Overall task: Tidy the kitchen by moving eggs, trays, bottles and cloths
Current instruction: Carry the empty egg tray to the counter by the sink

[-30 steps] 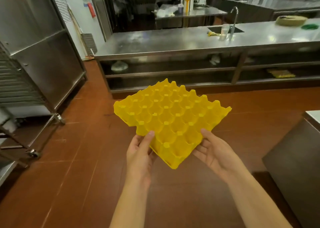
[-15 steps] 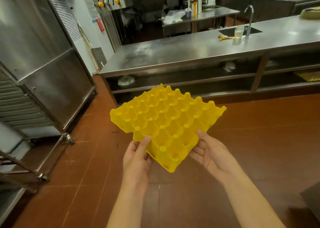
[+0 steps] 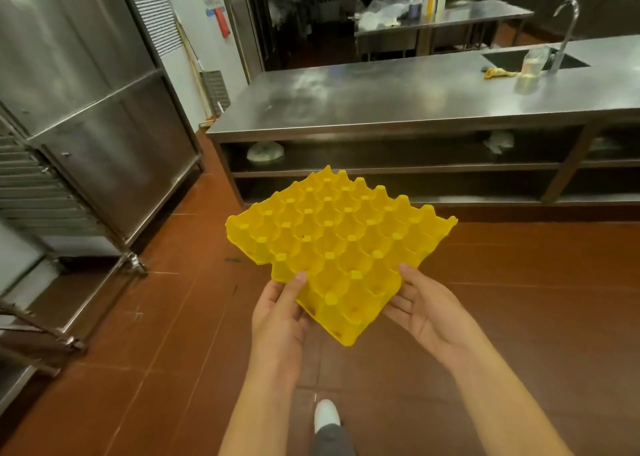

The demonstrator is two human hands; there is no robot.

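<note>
While both hands hold it by its near corner, the tray is the landmark for every line below.
Left hand: the left hand (image 3: 278,320) grips the yellow egg tray (image 3: 341,248) at the left side of its near corner, thumb pressed on the top face, fingers curled underneath.
Right hand: the right hand (image 3: 427,312) grips the right side of the same corner, thumb on the tray's edge, fingers spread beneath it.
Egg tray: held in the air above the red tiled floor (image 3: 519,317), turned corner-on so one corner points at the person and the opposite one points away; its cups show no eggs.
Below the tray: a white shoe (image 3: 326,416) and a grey trouser leg stand on the floor, nearer than the tray.
Beyond the tray: a long steel counter (image 3: 381,102) with open shelves under it runs across the view.
Beyond and right of the tray: a clear plastic bottle (image 3: 530,69) stands on the counter just beside a sink with a curved tap (image 3: 566,23); a yellow cloth (image 3: 498,72) lies just left of the bottle.
Left of the tray: a steel cabinet (image 3: 104,109) and a wheeled rack (image 3: 38,196) stand well apart from it.
Far beyond the tray: a second steel table (image 3: 440,19) carries clutter too blurred to name.
</note>
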